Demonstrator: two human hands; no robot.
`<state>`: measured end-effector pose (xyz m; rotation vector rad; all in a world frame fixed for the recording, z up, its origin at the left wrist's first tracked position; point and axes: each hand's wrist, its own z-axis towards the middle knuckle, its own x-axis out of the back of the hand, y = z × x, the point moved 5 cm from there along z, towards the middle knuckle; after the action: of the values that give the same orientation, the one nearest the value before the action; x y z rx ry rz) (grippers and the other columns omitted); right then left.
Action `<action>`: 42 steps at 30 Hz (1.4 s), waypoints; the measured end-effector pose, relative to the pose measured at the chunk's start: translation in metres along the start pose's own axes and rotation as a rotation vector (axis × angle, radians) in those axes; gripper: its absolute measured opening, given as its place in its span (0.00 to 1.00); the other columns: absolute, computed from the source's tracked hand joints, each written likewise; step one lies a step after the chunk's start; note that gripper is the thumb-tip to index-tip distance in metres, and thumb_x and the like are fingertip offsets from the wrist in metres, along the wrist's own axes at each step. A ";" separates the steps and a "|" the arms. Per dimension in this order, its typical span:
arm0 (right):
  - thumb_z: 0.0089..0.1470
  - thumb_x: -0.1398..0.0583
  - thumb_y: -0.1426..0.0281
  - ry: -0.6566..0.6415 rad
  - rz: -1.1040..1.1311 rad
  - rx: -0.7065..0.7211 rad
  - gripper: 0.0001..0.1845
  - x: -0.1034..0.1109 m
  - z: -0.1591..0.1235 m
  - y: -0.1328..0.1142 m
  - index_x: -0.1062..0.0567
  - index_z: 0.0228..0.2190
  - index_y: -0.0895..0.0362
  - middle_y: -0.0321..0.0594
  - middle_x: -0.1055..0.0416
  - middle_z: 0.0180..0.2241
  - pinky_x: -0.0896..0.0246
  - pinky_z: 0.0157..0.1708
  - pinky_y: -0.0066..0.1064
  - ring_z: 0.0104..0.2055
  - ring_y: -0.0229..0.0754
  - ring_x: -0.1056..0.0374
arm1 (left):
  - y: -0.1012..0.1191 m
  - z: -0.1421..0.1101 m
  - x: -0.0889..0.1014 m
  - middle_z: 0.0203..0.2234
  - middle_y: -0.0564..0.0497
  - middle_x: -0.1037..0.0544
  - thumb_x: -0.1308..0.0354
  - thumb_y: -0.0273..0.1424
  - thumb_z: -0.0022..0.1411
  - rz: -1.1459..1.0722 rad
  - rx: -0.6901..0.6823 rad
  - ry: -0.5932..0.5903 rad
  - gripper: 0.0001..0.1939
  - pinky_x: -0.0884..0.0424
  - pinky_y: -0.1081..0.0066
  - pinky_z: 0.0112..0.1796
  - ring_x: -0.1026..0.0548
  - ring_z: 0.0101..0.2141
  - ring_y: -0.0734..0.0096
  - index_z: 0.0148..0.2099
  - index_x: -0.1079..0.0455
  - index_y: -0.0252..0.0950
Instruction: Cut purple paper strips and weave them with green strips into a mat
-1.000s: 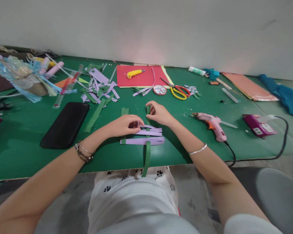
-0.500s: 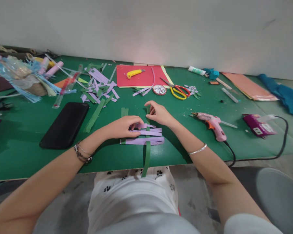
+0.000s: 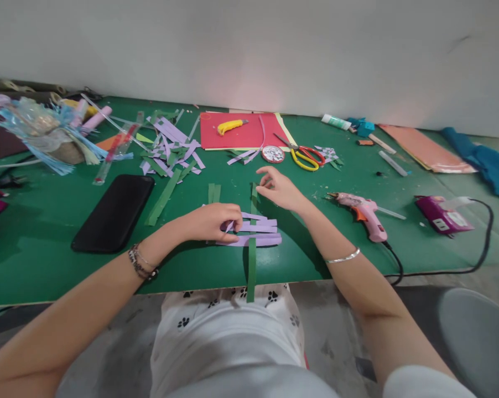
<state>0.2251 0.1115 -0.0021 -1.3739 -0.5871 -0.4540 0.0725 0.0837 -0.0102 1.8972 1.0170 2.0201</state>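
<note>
Lilac paper strips (image 3: 266,228) lie crosswise on the green table in front of me, interlaced with green paper strips. My left hand (image 3: 218,221) is curled over their left ends, with a lilac strip between thumb and fingers. The upright green paper strip (image 3: 251,271) passes through the lilac ones, its near end hanging over the table edge. By its far end, my right hand (image 3: 278,189) hovers with thumb and fingers apart, holding nothing visible. Another pair of green strips (image 3: 214,193) shows beyond my left hand, which hides their middle.
A black phone-like slab (image 3: 114,213) lies left, below a pile of paper strips (image 3: 175,143). Behind are a yellow cutter (image 3: 230,126) on red paper (image 3: 210,141) and scissors (image 3: 305,157). To the right rest a pink glue gun (image 3: 365,213) and a purple power box (image 3: 442,214).
My left hand has shifted slightly nearer me over the lilac strips. My right hand has drawn a little to the right, off the green strip's far end. The hanging green end now lies straighter.
</note>
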 end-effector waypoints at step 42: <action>0.46 0.43 0.72 0.239 -0.296 0.223 0.26 0.010 -0.011 -0.017 0.42 0.48 0.58 0.45 0.39 0.39 0.40 0.35 0.35 0.33 0.40 0.40 | -0.002 -0.006 0.004 0.30 0.54 0.34 0.44 0.30 0.50 -0.126 0.013 0.137 0.13 0.39 0.76 0.30 0.36 0.28 0.75 0.40 0.37 0.35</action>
<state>0.2234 0.0981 0.0161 -1.0055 -0.6251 -0.7572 0.0656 0.0853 -0.0076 1.6742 1.1549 2.0980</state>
